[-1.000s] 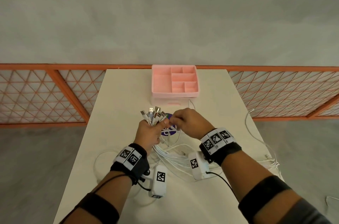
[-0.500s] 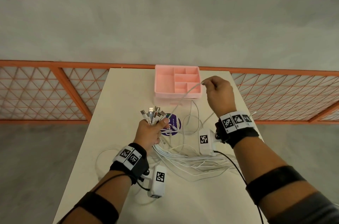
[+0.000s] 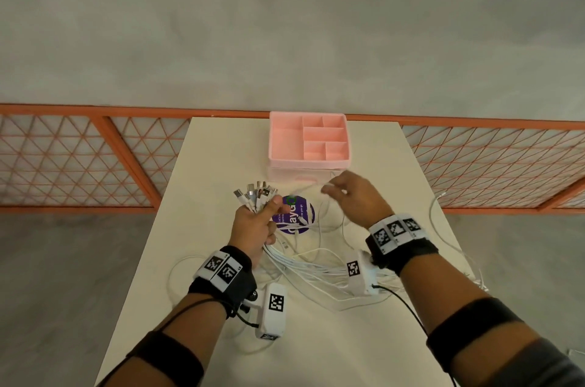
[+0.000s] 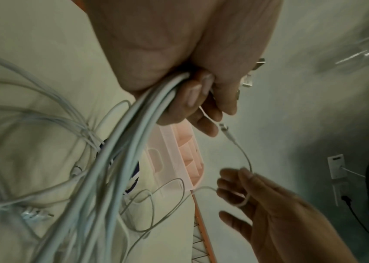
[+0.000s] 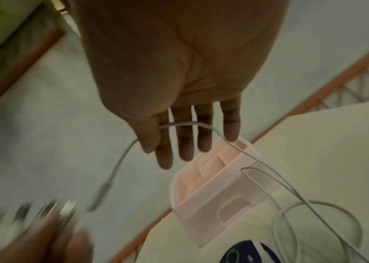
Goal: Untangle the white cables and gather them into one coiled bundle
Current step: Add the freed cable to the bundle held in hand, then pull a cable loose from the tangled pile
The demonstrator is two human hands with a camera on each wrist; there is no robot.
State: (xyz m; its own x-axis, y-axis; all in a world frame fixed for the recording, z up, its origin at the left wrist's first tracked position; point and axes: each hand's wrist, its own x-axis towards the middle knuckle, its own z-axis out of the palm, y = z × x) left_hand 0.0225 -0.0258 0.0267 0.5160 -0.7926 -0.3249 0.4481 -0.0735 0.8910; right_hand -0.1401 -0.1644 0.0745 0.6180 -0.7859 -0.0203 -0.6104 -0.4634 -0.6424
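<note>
Brings right hand [image 3: 354, 196] back from pink plastic compartment tray [image 3: 308, 162], thumb pinning one freed thin white cable [image 5: 120, 160] across loose fingers. Keeps left hand [image 3: 253, 228] fisted round white cable bundle [image 4: 134, 128] above cream table [image 3: 218, 158]. Likely joins strand next.

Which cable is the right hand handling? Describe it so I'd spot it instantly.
Over the cream table, just in front of the pink organiser, the right hand holds one thin white cable across its fingers. Unlike the thick bunch gripped in the left hand, it runs alone.

Left hand [image 4: 179, 53] grips cables [image 4: 134, 128] (right hand [image 4: 280, 222] pinches one).
</note>
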